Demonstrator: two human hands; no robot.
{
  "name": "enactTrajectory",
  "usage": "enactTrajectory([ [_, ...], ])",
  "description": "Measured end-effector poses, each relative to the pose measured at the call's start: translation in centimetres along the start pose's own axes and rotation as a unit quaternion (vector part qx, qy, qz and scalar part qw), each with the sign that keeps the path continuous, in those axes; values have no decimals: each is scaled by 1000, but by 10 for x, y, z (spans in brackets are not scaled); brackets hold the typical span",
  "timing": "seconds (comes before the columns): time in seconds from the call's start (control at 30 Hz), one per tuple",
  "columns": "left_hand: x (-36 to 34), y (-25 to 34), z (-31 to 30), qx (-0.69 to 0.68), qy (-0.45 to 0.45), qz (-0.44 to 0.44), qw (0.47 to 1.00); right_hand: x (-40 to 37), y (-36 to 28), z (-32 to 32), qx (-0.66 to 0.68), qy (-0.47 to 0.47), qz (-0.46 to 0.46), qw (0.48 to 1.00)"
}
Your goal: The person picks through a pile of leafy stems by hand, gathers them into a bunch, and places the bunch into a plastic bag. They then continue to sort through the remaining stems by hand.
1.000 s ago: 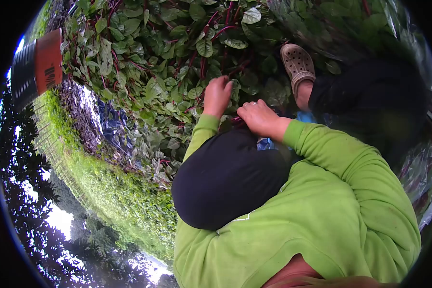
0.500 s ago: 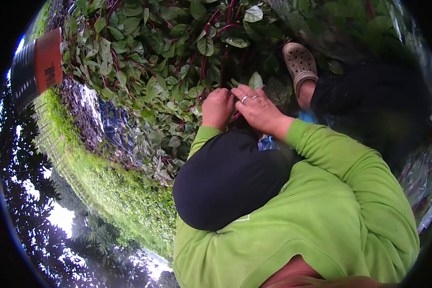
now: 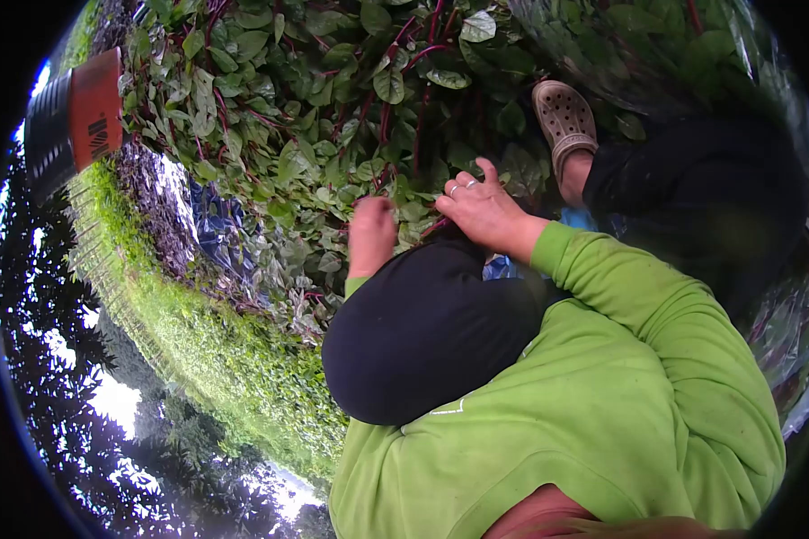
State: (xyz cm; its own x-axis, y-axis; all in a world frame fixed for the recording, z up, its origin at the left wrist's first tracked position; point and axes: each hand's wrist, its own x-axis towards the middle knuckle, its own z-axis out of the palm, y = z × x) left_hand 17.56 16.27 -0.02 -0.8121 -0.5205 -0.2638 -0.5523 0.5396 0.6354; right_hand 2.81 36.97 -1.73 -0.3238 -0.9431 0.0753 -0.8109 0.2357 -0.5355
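– Leaves (image 3: 333,144) on red stems (image 3: 417,135): where are they from where you squat?
– Spread over the whole bed in front of me, thick from its near edge, just past my knee (image 3: 422,332), up to its far side.
– And your left hand (image 3: 371,232)?
– It is down among them at the near edge, knuckles up and fingers curled tight into a fist. Whatever is inside it is buried in the greenery, so I cannot tell what it has.
– Your right hand (image 3: 484,211)?
– Just beside the left, resting on the same clump, with two rings (image 3: 454,189) showing and one finger lifted. A red stem runs under it, but I cannot tell whether I grip it or only touch it.
– What else is around?
– My shoe (image 3: 562,117) stands in the plants beyond the right hand. A blue sheet (image 3: 220,229) shows along the bed's left edge, and an orange and black crate (image 3: 74,126) sits at its far left corner.
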Motion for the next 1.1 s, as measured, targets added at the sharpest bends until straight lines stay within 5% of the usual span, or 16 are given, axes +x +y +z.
enactTrajectory([
  [0.1,3,-26,-28,99,150,-47,983,1,1,-3,4,-26,4,1000],
  [0.17,11,19,-25,66,140,0,988,0,-1,-3,26,-40,18,999],
  [0.23,22,26,-7,-138,-109,-109,978,1,1,-4,56,-43,34,997],
  [0.33,34,46,22,-74,-218,-139,963,1,5,-4,46,-56,58,996],
  [0.43,34,44,40,-136,-143,-77,977,1,10,2,38,-32,71,996],
  [0.57,26,55,27,-46,-146,48,987,3,5,5,62,-61,61,994],
  [0.7,34,60,2,228,-150,165,948,5,-1,1,96,-30,27,995],
  [0.77,65,3,-41,298,-34,86,950,7,6,-4,89,-57,19,994],
  [0.8,70,35,-49,390,35,163,906,6,8,-4,88,-77,18,993],
  [0.9,106,56,-5,146,-41,176,973,6,9,-9,117,-34,21,992],
  [0.97,128,63,44,13,-79,32,996,4,12,-1,86,-33,11,996],
  [1.1,137,59,87,221,-11,43,974,2,20,-14,51,-39,6,998],
])
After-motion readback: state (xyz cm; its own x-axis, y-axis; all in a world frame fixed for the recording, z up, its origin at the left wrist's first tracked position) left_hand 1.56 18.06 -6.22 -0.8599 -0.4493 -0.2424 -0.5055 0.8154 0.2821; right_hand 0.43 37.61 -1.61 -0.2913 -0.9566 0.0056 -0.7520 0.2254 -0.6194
